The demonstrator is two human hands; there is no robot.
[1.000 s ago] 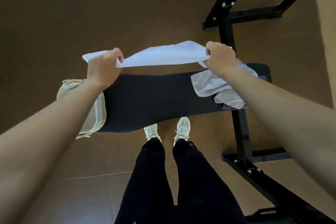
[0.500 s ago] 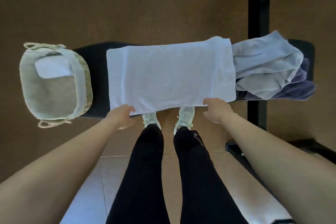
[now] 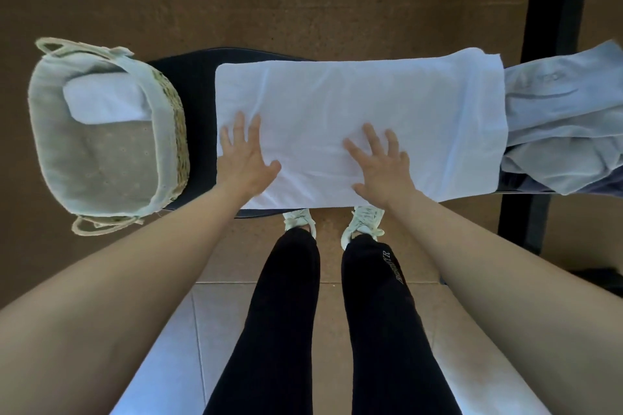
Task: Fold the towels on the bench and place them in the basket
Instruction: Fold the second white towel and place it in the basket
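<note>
Head view: towel [image 3: 371, 94] lies under left hand [image 3: 244, 158] and right hand [image 3: 382, 167], fingers spread flat.

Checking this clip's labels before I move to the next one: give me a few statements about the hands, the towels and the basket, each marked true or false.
1. The left hand and the right hand both rest flat, fingers spread, on the white towel. True.
2. The basket stands at the left end of the bench. True.
3. The basket holds nothing. False: a folded towel lies inside it.
4. The white towel is the only one on the bench. False: a crumpled pile of towels lies at the bench's right end.
</note>
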